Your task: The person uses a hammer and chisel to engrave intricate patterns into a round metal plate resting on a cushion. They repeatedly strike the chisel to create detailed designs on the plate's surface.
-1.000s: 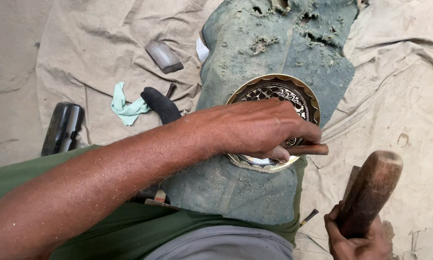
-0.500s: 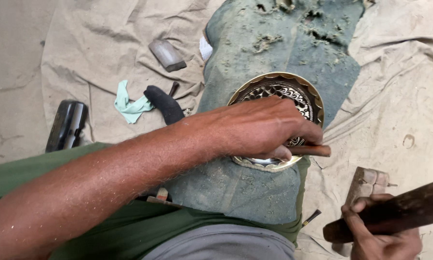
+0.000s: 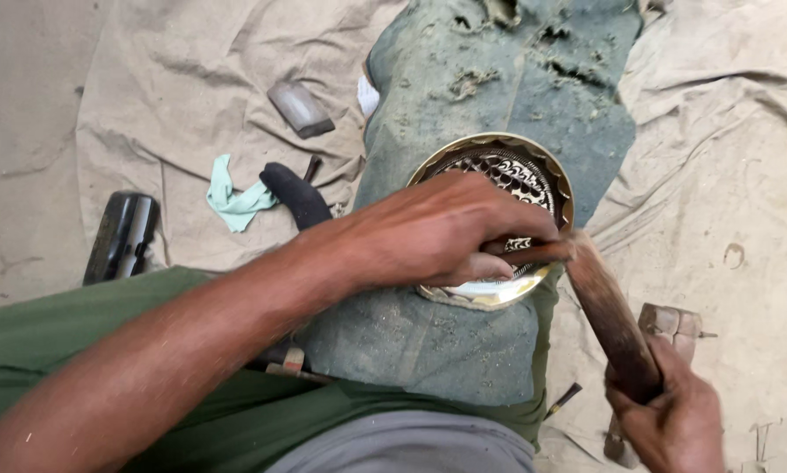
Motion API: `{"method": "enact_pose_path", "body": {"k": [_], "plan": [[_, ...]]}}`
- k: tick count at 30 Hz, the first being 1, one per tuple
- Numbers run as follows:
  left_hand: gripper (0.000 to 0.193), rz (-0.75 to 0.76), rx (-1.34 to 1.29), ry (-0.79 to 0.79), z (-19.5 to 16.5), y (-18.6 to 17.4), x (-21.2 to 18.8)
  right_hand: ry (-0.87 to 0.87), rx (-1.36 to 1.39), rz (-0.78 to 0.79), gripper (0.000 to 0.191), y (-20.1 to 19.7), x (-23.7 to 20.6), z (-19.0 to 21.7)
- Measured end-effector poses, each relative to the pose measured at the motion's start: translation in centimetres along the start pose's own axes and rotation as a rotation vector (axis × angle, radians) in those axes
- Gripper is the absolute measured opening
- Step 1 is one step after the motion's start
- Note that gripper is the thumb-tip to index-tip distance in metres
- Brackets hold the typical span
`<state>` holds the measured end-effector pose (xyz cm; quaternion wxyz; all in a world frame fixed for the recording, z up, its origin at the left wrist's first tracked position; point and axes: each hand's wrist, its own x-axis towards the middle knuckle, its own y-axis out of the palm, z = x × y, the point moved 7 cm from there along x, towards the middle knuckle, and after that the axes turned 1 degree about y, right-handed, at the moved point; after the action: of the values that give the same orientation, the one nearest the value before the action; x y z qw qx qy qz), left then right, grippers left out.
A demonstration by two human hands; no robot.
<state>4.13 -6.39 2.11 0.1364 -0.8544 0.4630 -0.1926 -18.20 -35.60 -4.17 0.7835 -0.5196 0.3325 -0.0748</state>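
Note:
A round brass plate [image 3: 547, 166] with a dark engraved pattern lies on a worn green cloth pad [image 3: 533, 79]. My left hand [image 3: 437, 232] rests over the plate's near side, shut on a thin chisel [image 3: 538, 254] whose end points to the right. My right hand [image 3: 669, 425] at the lower right grips a brown wooden mallet [image 3: 608, 311]. The mallet's head touches the chisel's end at the plate's right rim.
Beige canvas [image 3: 174, 96] covers the ground. On it lie a grey block [image 3: 299, 109], a mint cloth scrap [image 3: 234, 201], a black curved handle [image 3: 295, 194] and a black glossy case [image 3: 122, 235]. A small wooden block [image 3: 671, 322] sits near my right hand.
My right hand swung the mallet from raised at the lower right down and leftward onto the chisel's end. My left hand stayed on the plate with the chisel.

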Motion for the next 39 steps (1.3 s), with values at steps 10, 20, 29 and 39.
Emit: {"method": "enact_pose_path", "body": {"k": [10, 20, 29, 39], "plan": [[0.038, -0.282, 0.034, -0.276, -2.6, -1.1, -8.0, -0.179, 0.371, -0.163, 0.058, 6.3, -3.5, 2.8], [0.037, -0.308, 0.609, -0.257, -6.0, 2.7, -7.8, -0.375, 0.421, -0.217, 0.022, 3.4, 2.5, 16.5], [0.043, -0.352, 0.757, -0.227, -6.4, 3.1, -7.8, -0.695, 0.247, -0.392, 0.022, -2.0, 3.2, 20.4], [0.037, -0.485, 0.005, -0.276, -4.5, -0.4, -7.9, -0.382, 0.606, -0.137, 0.037, 2.2, 2.0, 10.8]]}}
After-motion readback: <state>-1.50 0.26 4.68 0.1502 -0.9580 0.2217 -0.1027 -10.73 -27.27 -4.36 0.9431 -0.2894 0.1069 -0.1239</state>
